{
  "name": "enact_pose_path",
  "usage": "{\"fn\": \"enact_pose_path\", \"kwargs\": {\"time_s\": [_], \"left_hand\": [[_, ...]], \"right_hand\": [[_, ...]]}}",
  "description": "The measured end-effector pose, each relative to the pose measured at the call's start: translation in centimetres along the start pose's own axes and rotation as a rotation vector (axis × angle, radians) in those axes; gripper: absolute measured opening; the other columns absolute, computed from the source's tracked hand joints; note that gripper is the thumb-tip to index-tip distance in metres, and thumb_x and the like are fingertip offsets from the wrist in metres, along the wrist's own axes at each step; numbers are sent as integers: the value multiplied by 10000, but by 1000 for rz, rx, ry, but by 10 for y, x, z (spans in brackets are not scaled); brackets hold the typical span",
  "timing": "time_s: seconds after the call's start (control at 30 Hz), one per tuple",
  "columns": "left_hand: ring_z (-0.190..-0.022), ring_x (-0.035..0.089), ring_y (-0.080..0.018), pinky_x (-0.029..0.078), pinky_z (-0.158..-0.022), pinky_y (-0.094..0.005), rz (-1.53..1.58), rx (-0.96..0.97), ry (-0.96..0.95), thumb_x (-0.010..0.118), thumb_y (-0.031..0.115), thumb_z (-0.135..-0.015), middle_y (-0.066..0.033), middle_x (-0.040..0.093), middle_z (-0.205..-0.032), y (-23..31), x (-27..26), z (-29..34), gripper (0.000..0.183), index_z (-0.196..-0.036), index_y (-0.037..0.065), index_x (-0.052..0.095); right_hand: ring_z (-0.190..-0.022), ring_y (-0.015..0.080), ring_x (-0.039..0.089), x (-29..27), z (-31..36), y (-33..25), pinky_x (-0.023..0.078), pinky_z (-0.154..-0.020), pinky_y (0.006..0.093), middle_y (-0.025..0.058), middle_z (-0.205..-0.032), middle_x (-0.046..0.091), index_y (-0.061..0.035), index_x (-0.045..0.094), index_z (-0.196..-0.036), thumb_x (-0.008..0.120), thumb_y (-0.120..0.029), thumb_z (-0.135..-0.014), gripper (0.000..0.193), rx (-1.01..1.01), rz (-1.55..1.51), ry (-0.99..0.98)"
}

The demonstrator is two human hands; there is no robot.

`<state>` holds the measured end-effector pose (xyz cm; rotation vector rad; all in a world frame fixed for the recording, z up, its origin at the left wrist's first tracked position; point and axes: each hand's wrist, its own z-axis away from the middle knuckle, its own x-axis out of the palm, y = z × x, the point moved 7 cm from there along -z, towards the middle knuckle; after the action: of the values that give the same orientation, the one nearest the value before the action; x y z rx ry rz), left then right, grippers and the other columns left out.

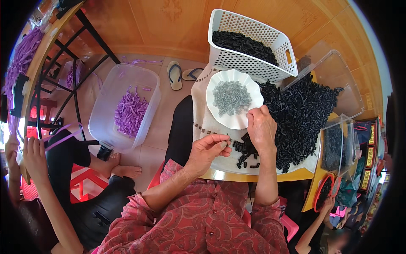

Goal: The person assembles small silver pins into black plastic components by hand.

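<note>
My left hand (210, 153) is held over the cloth at the table's front edge, thumb and fingertips pinched together on something too small to make out. At the right rim of a white scalloped plate (218, 79), my right hand (261, 128) has its fingers curled together, and their tips hide whatever they may hold. A heap of small clear grey pieces (231, 98) lies in the plate. Several short black tubular pieces (245, 154) are scattered between my hands. To the right, a large pile of the same black pieces (296, 122) spreads over the cloth.
Behind the plate stands a white perforated basket (220, 55) of black pieces. Clear plastic bins (351, 91) stand at right. On the floor at left is a translucent tub (103, 106) with purple pieces (131, 111). Co-workers' hands (34, 158) work with purple ribbon at far left.
</note>
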<state>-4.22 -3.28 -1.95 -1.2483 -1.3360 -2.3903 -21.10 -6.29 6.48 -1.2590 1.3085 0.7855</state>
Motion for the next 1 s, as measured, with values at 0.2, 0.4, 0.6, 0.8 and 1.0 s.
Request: {"fn": "enact_pose_path", "kwargs": {"time_s": [0.2,0.4,0.6,0.8,1.0], "left_hand": [[-878,647,-176,560,-791,-314,-16,-10,5,543,29,-939,-94,644,-1024,0,-1,-1,215,-1137,-14,615],[-881,647,-177,559,-791,-313,0,-9,3,541,32,-942,-94,642,-1023,1,-1,-1,213,-1136,-17,614],[-894,648,-186,553,-802,-317,54,-7,-20,543,34,-942,-99,640,-1038,0,-1,-2,224,-1152,-17,603],[-899,647,-186,542,-808,-321,130,-23,-16,541,33,-943,-108,640,-1046,1,-3,-2,232,-1164,-10,598],[-904,643,-168,543,-820,-309,238,-22,-20,545,35,-942,-102,643,-1048,4,-4,-3,242,-1177,-5,587]], "right_hand": [[-736,339,632,4,-13,-1,509,-650,420,127,-847,594,-33,662,-832,625,-119,-833,94,24,3,-56],[-727,353,634,13,-20,-4,510,-660,435,149,-852,597,-12,639,-791,606,-108,-838,112,-19,77,-63],[-758,381,614,6,-10,3,502,-665,439,176,-852,581,-1,602,-894,572,-94,-868,101,20,18,7],[-648,285,588,-8,14,5,486,-605,371,136,-819,570,7,555,-909,549,-116,-927,124,-88,-413,170],[-593,57,485,11,51,1,398,-523,220,-3,-696,524,-18,573,-908,507,-152,-970,161,225,-873,-84]]}}
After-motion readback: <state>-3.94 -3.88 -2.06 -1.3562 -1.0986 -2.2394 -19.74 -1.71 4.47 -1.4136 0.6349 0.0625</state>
